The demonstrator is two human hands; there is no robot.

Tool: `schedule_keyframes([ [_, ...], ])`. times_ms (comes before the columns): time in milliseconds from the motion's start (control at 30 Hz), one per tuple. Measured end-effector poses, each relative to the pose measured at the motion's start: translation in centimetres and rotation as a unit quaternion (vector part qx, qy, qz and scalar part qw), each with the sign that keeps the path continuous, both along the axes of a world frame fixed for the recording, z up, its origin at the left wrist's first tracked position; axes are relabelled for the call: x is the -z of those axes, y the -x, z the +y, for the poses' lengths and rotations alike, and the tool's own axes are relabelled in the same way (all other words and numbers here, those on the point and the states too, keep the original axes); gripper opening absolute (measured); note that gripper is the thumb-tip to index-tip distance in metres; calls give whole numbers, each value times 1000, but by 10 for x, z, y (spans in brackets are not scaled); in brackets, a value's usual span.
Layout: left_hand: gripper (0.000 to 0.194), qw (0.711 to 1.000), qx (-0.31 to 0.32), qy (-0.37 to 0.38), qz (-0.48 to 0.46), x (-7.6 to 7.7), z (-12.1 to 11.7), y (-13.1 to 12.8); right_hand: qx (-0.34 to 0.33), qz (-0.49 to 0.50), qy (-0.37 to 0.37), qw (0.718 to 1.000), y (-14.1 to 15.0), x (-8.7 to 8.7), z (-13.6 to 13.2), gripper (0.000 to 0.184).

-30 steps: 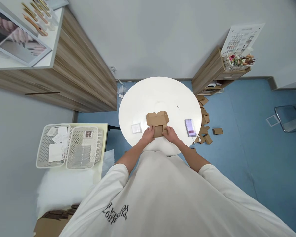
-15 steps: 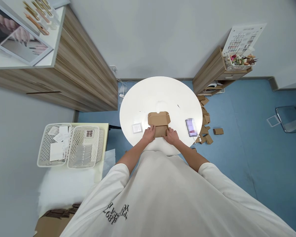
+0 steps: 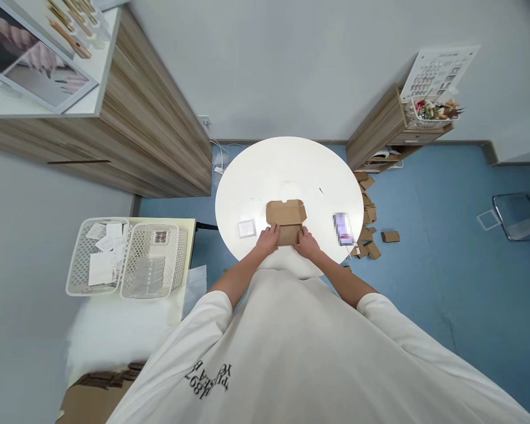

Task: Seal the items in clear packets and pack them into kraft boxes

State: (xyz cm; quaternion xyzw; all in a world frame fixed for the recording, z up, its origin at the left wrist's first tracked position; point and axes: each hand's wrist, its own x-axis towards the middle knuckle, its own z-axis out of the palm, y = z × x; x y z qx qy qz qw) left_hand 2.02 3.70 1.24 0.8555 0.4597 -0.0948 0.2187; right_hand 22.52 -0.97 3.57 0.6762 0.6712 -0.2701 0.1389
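A small brown cardboard box [image 3: 287, 215] rests near the front edge of the white round table, its lid folded back away from me. My left hand [image 3: 268, 238] grips the left side of the box, fingers bent over its edge. On the opposite side my right hand [image 3: 306, 243] holds the right wall in the same way. The lid's side flaps stick out at both ends. Left of the box lies a flat clear case [image 3: 246, 228]. To the right is a phone [image 3: 343, 228] with a purple screen, partly pixelated, with a cable attached.
The white table [image 3: 287, 156] stands before me. Left are two white baskets [image 3: 73, 277] [image 3: 128, 288] of cards and clear cases on a side table. Folded cardboard boxes [image 3: 370, 213] lie on the floor at right. A wooden cabinet [image 3: 159, 112] and a metal chair [image 3: 519, 215] flank the space.
The view has shifted very slightly. Both hands stay on the sides of the cardboard box, and its lid remains folded back.
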Motion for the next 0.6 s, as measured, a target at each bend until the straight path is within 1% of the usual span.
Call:
schedule_keyframes([
  [133, 106, 1000, 3, -3, -1, 1, 2, 1, -50, 27, -29, 998, -12, -3, 1, 80],
  [233, 105, 1000, 7, 0, -8, 0, 3, 2, -86, 13, -21, 996, -15, -3, 8, 90],
  [300, 105, 1000, 4, 6, -16, -1, 4, 3, -97, -1, -11, 995, -15, -1, 13, 92],
  [400, 103, 999, -4, 18, -31, -6, 2, 5, -98, -18, 2, 995, -12, 0, 19, 92],
  [467, 96, 998, -10, 25, -51, -9, 1, 9, -92, -23, 9, 995, -10, -1, 22, 92],
  [500, 88, 997, -19, 25, -65, -11, 0, 13, -89, -24, 12, 996, -9, -2, 23, 92],
  [567, 70, 993, -66, 12, -94, -14, 1, 26, -87, -23, 17, 996, -8, -4, 24, 92],
  [600, 60, 989, -106, -1, -105, -15, 2, 34, -87, -22, 18, 996, -8, -5, 25, 92],
])
